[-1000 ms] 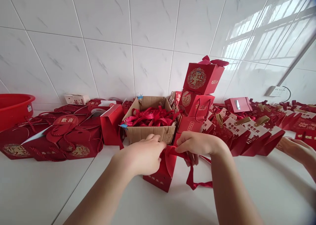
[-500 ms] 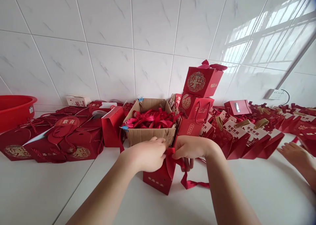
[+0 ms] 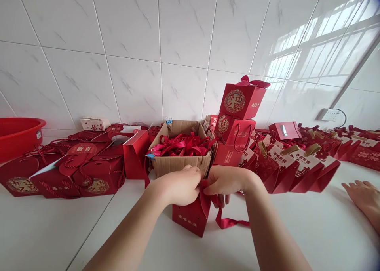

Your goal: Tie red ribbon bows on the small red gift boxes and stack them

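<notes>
Lower centre of frame: right hand (image 3: 227, 179) pinches red ribbon (image 3: 228, 223) atop red box (image 3: 189, 218); left hand (image 3: 180, 187) curled alongside, fingertips hidden, grip cannot be told.

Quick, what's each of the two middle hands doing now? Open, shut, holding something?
Left hand: curled at the top of the front red box; can't tell if it holds anything.
Right hand: closed, pinching the red ribbon.
</notes>
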Tool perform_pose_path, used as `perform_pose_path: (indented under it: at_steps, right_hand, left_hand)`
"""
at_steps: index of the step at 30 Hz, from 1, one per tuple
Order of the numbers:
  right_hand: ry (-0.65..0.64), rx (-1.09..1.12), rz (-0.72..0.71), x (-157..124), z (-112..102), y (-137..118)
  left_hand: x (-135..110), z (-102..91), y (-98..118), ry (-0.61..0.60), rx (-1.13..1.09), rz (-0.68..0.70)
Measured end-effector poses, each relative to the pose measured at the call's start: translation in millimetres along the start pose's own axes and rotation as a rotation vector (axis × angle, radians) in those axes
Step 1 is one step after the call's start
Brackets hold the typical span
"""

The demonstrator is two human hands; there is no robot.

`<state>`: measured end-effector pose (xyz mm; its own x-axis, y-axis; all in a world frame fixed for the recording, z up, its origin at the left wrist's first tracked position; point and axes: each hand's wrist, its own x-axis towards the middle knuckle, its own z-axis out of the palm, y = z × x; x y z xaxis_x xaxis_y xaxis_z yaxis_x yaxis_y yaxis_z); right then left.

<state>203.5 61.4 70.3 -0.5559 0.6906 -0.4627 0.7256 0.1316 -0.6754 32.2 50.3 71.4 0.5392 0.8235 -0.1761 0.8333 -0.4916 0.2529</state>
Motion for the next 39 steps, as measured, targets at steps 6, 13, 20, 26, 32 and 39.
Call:
perform_pose_path:
  at_steps: [6,13,20,26,32,39]
  right_hand:
    - [0.057,-0.028,-0.038,-3.5,-2.6,3.9]
    - [0.363,-0.124,-0.134,-25.1,-13.8,12.2]
    - [0.312,0.216,-0.561,-22.8,-11.8,0.9]
    - [0.625,0.398,-0.658,-28.0,-7.9,-5.6]
    - [1.034,0.558,-0.774,-44.7,-5.7,-7.2]
    - [1.283,0.723,-1.056,-61.4,-7.7,-6.7]
  left_hand:
    - [-2.4,-6.0,3.0,0.012,0.005,0.037]
    - [-11.9,-16.1,6.6,0.273,-0.043,0.113]
    - [-27.1,-29.4,17.2,0.494,-0.115,0.131]
    - [-35.5,-31.8,1.3,0.256,-0.078,-0.041]
    - [-20.2,-20.3,-6.3,-0.067,0.028,-0.203]
    - [-13.3,-19.9,-15.3,-0.094,0.014,-0.213]
